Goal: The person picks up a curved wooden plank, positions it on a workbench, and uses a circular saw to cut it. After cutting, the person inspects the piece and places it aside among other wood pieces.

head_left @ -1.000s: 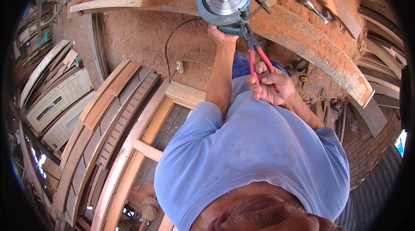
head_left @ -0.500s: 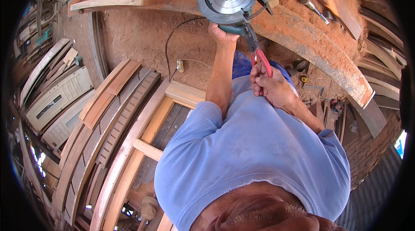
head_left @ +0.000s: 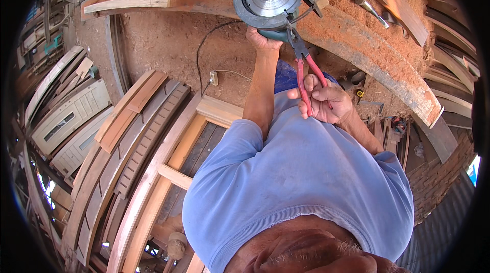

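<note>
My left hand (head_left: 263, 39) grips the body of a circular saw (head_left: 271, 30) from below. Facing up is its round, shiny blade (head_left: 256, 0), framed by the dark guard. In my right hand (head_left: 331, 103) are red-handled pliers (head_left: 301, 76) with the handles spread apart, one lying across my fingers. Their dark jaws reach the saw's near right side, beside a thin lever or rod; whether they pinch anything cannot be made out. The saw is held over a long plank (head_left: 357, 43) strewn with sawdust.
A chisel-like tool (head_left: 371, 10) lies in sawdust at upper right. A dark cable (head_left: 200, 48) hangs left of the saw, near a small pale plug or socket (head_left: 214, 78). Wooden frames (head_left: 153, 181) and boards stand at left. A yellow tape measure (head_left: 360, 93) lies right of my hand.
The pliers' handles have spread from closed together to wide apart, and my right fingers have loosened and opened around them. The saw and my left hand stay in place.
</note>
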`<state>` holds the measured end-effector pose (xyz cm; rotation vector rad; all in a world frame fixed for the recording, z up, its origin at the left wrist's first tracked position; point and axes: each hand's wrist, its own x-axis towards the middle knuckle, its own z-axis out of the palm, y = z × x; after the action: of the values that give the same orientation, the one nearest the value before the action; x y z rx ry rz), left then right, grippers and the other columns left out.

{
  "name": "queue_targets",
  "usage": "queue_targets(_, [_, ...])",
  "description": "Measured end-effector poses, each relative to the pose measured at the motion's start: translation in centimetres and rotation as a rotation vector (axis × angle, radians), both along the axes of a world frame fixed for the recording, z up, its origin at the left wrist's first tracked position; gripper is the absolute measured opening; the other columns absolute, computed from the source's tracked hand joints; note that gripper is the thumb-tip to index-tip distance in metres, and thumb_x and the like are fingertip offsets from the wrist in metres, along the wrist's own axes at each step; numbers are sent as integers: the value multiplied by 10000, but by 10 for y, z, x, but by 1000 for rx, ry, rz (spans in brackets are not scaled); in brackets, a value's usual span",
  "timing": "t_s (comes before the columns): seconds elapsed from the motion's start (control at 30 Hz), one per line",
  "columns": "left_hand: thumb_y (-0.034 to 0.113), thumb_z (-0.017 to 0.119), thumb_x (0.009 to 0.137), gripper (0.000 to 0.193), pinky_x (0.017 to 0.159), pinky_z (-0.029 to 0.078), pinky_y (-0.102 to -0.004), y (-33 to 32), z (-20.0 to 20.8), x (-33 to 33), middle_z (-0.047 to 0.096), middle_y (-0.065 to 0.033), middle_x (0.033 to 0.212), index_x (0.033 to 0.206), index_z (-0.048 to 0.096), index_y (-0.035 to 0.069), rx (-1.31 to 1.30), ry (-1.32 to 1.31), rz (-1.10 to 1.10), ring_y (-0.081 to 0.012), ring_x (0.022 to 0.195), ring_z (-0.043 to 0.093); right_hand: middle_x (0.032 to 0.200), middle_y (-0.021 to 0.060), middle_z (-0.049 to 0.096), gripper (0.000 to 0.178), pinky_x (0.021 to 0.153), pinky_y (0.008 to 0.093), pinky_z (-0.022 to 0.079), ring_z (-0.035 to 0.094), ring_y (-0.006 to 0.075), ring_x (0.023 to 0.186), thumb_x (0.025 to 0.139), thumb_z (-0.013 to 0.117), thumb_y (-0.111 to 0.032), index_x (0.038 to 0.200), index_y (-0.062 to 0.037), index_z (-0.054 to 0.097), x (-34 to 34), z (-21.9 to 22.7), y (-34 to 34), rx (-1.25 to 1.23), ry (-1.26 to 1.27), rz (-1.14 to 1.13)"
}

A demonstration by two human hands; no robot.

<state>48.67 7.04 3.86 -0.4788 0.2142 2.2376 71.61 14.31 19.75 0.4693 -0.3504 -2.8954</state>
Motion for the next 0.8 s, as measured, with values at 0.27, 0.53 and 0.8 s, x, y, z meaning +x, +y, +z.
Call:
queue_targets(0.27, [214, 673, 882, 467, 1111, 477, -577, 1, 0, 0, 677, -191, 1355, 1289, 641, -13, -35, 8, 12, -368, 1270, 637, 1030, 93, 581, 144, 796, 404, 539, 588, 196, 871, 916, 591, -6, 1026, -100, 591, -4, 12, -6, 52, -67, 17])
queue_targets(0.53, [220, 673, 874, 470, 1108, 487, -547, 0, -4, 0, 683, -185, 1336, 1284, 642, -7, -28, 28, 12, -351, 1256, 643, 1252, 150, 629, 243, 922, 384, 519, 653, 229, 1021, 930, 640, -44, 1172, -63, 631, -5, 14, -4, 319, -105, 72])
queue_targets(0.8, [245, 662, 892, 468, 1112, 483, -558, -2, -13, 0, 683, -183, 1331, 1291, 638, 2, -62, -29, 35, -359, 1263, 638, 1399, 178, 600, 491, 1141, 420, 419, 596, 287, 1288, 787, 544, 37, 1270, 42, 628, 14, 20, 30, 1181, -53, 260])
